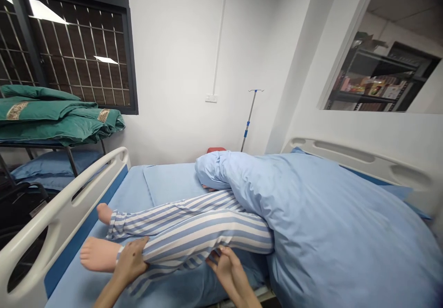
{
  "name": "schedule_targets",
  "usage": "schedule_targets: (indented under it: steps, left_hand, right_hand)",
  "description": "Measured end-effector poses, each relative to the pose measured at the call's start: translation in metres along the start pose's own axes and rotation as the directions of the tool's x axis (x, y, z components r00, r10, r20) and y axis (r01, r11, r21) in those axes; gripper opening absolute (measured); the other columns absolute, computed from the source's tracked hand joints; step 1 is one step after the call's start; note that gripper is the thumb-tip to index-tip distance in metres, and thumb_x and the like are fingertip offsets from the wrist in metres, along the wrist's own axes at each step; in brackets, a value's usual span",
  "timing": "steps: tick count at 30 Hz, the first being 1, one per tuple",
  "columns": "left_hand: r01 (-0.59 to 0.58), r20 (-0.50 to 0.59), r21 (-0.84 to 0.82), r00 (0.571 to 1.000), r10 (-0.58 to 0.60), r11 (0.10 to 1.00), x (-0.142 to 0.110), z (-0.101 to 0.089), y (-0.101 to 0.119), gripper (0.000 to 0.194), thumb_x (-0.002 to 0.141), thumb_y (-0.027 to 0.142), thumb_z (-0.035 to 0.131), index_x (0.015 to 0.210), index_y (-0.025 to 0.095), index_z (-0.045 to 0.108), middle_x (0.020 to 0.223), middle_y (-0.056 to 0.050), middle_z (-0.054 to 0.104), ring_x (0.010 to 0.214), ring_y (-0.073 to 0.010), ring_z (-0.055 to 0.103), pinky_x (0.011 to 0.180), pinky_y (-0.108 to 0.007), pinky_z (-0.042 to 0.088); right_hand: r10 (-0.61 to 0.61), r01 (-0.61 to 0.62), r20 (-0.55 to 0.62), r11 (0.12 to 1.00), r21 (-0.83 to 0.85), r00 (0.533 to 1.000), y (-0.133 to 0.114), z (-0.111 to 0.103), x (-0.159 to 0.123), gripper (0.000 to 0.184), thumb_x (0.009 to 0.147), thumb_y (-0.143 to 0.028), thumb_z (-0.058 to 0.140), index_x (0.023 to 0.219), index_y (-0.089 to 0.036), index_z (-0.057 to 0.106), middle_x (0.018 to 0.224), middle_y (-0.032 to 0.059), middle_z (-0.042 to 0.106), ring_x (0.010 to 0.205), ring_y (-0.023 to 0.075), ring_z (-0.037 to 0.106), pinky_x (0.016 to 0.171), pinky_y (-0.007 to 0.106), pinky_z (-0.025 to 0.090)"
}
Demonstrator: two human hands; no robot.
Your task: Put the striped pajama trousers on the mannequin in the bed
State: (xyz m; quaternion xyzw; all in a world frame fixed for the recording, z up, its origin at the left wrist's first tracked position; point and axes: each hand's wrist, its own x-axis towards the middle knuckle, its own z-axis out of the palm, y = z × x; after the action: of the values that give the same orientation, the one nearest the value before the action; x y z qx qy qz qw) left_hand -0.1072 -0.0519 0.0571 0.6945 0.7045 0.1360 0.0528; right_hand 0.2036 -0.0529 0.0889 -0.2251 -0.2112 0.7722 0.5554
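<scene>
1. Firstly, the left hand (131, 262) grips the lower leg of a lying patient figure, just above a bare foot (97, 255). Its fingers (140, 245) stay together and are clamped on the blue-and-white striped pyjama trousers (204, 241).
2. The right hand (228, 271) is on the same leg, further up, nearer the knee. Its fingers (224, 255) are also together, and they curl around the striped cloth from below.
3. The leg lies bent across the other leg on a light blue mattress sheet (166, 183), near the bed's foot end. The second bare foot (104, 213) rests beyond it, and a white band (120, 254) circles the ankle.
4. A large, soft, light blue quilt (311, 216) covers the upper body of the figure, and it hides the head.
5. A curved white plastic side rail (58, 206) stands at the left of the bed, and a white headboard (356, 158) stands at the far right.
6. A black metal rack (51, 145) holds folded dark green quilts (51, 116) on top and a blue pillow (55, 162) below.
7. Through an inner window, a dark shelf unit (377, 79) holds many coloured boxes, but their contents are too small to tell.
</scene>
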Motion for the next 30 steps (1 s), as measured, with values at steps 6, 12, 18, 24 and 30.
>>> schedule_targets:
  steps: [6, 12, 18, 24, 30]
  left_hand:
    - [-0.073, -0.035, 0.181, 0.996, 0.081, 0.981, -0.009, -0.052, -0.034, 0.057, 0.056, 0.014, 0.048, 0.111, 0.024, 0.057, 0.118, -0.003, 0.06, 0.11, -0.0252, 0.05, 0.096, -0.036, 0.033]
    - [-0.102, 0.126, 0.371, 0.99, 0.059, 0.923, -0.036, -0.077, -0.027, 0.061, 0.058, 0.01, 0.043, 0.117, 0.02, 0.055, 0.115, -0.008, 0.059, 0.105, -0.0272, 0.05, 0.091, -0.04, 0.033]
    - [-0.1, 0.228, 0.44, 0.974, -0.003, 0.892, -0.053, -0.044, -0.028, 0.068, 0.055, 0.004, 0.039, 0.121, 0.018, 0.052, 0.117, -0.01, 0.058, 0.106, -0.0273, 0.05, 0.089, -0.041, 0.034]
    - [-0.07, 0.177, 0.415, 0.984, -0.005, 0.907, -0.052, -0.029, -0.042, 0.066, 0.055, 0.005, 0.039, 0.118, 0.02, 0.054, 0.119, -0.008, 0.058, 0.108, -0.0245, 0.05, 0.092, -0.039, 0.033]
    - [-0.02, 0.045, 0.2, 0.999, 0.011, 0.98, -0.033, -0.009, -0.042, 0.06, 0.056, 0.014, 0.045, 0.115, 0.021, 0.054, 0.121, -0.005, 0.058, 0.113, -0.0227, 0.05, 0.096, -0.034, 0.035]
  right_hand:
    - [0.066, -0.062, -0.031, 0.99, 0.127, 0.997, 0.042, -0.02, 0.004, 0.019, 0.057, -0.029, 0.072, 0.071, -0.021, 0.06, 0.087, 0.0023, 0.065, 0.089, 0.0226, 0.056, 0.087, 0.043, 0.041]
    - [0.167, -0.132, -0.133, 0.962, 0.237, 0.977, 0.099, -0.053, 0.017, 0.022, 0.054, -0.03, 0.073, 0.07, -0.021, 0.06, 0.075, 0.0007, 0.064, 0.079, 0.0205, 0.058, 0.082, 0.041, 0.043]
    - [0.217, -0.17, -0.127, 0.938, 0.302, 0.968, 0.118, -0.08, 0.018, 0.017, 0.056, -0.022, 0.07, 0.068, -0.019, 0.058, 0.072, 0.0004, 0.064, 0.076, 0.019, 0.058, 0.079, 0.037, 0.044]
    - [0.196, -0.15, -0.14, 0.947, 0.284, 0.971, 0.104, -0.07, 0.013, 0.018, 0.056, -0.024, 0.071, 0.069, -0.019, 0.059, 0.073, 0.0005, 0.064, 0.075, 0.0189, 0.058, 0.079, 0.038, 0.044]
    - [0.106, -0.088, -0.045, 0.95, 0.299, 0.993, 0.046, -0.025, 0.004, 0.015, 0.06, -0.025, 0.069, 0.071, -0.02, 0.061, 0.077, 0.0002, 0.064, 0.079, 0.0188, 0.058, 0.082, 0.039, 0.042]
